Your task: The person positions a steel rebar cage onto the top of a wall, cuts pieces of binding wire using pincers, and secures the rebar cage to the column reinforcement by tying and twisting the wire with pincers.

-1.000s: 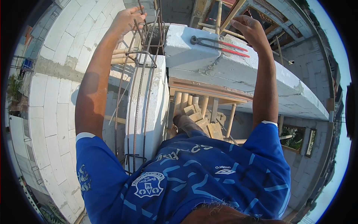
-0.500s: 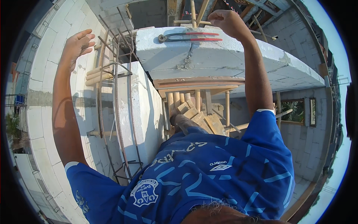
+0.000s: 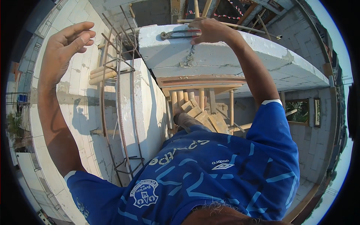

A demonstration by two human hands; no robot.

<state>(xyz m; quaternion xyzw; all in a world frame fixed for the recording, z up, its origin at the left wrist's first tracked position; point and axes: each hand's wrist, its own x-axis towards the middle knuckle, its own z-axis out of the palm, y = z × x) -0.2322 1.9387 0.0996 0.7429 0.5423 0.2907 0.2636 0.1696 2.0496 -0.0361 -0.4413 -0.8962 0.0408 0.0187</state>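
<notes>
Long-handled pincers (image 3: 173, 35) with a metal head and red grips lie on top of the white block wall (image 3: 210, 56). My right hand (image 3: 210, 30) reaches over the grips from the right, fingers on the far side and thumb on the near side, closed round them. The palm hides the handle ends. My left hand (image 3: 62, 48) is raised at the left, open and holding nothing, its fingers loosely curved. It is nearest to the tied rebar cage (image 3: 119, 90), which stands upright just to its right; the hand appears apart from it.
A white block column (image 3: 144, 108) stands beside the rebar. Below me are a timber frame (image 3: 202, 80), bamboo poles (image 3: 201, 99) and stacked wooden boards (image 3: 215, 122). More block walls (image 3: 75, 75) rise left and right. Poles (image 3: 232, 25) cross behind the wall top.
My right hand has come down and left onto the pincers' red grips. My left hand has shifted left and higher, appearing larger. The view has moved slightly.
</notes>
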